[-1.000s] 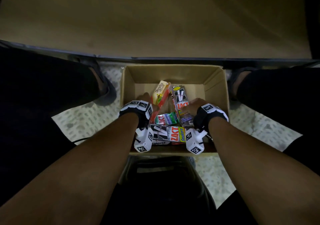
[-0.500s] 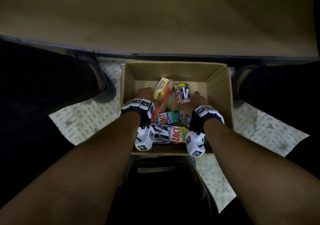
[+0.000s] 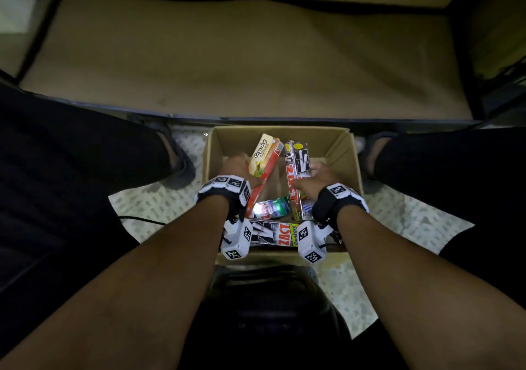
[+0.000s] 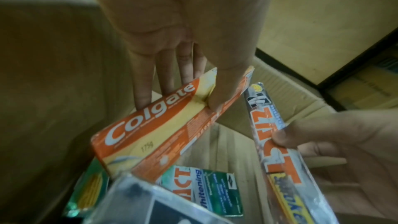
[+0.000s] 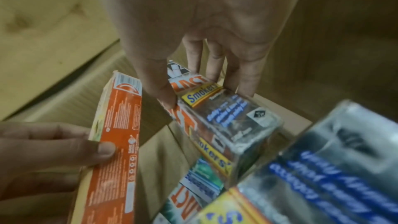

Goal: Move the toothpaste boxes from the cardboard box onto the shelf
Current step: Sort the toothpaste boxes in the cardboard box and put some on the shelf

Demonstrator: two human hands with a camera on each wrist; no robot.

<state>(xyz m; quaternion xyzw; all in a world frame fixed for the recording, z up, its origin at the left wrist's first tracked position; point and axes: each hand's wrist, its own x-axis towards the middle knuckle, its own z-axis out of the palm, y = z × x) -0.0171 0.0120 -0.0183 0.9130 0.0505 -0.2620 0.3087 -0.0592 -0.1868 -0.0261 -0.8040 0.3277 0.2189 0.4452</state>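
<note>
An open cardboard box [image 3: 345,156] sits on the floor between my knees. My left hand [image 3: 237,167] grips an orange and yellow Colgate box [image 3: 263,160] [image 4: 150,125], thumb on one face, fingers behind, its far end tilted up. My right hand [image 3: 314,180] grips a silver Zact Smokers box [image 3: 297,170] [image 5: 226,118], also tilted up. A green Zact Whitening box [image 3: 270,207] [image 4: 206,188] lies on the box floor. Another silver Zact Smokers box [image 3: 273,233] lies along the near wall. The wide tan shelf board [image 3: 256,56] lies just beyond the cardboard box.
My knees in dark trousers flank the box on both sides. Dark shelf frame posts [image 3: 466,42] stand at the right and left ends of the shelf board. A patterned floor [image 3: 148,198] shows around the box, and a dark bag [image 3: 270,298] sits below it.
Both hands have lifted their boxes higher and tilted the far ends up out of the pile. The camera has tipped up, showing more of the shelf.
</note>
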